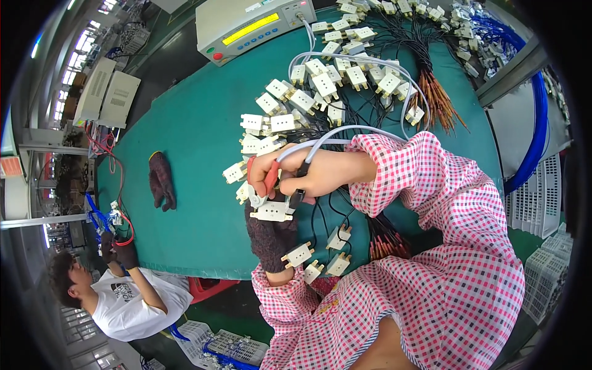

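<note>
In a dark knitted glove, my left hand (pixel 269 237) is closed round a small white rectangular connector block (pixel 271 211) with metal tabs at its ends. My bare right hand (pixel 330 172) is just above it, fingers pinched on a red-sleeved test clip (pixel 271 177) and a black-sleeved one (pixel 298 196). Grey leads (pixel 336 131) run from these clips toward a tester. The clip tips are close to the block; whether both touch it is hard to see. Many similar white blocks (pixel 302 100) on black wires lie beyond my hands, and several more (pixel 298 254) sit nearer me.
A tester box (pixel 254 31) with a lit yellow display stands at the table's far edge. A dark glove (pixel 161 180) lies on the green tabletop (pixel 209 135). Copper-ended wire bundles (pixel 441 102) lie to the right. At the left, a person in a white shirt (pixel 142 302) handles wired parts.
</note>
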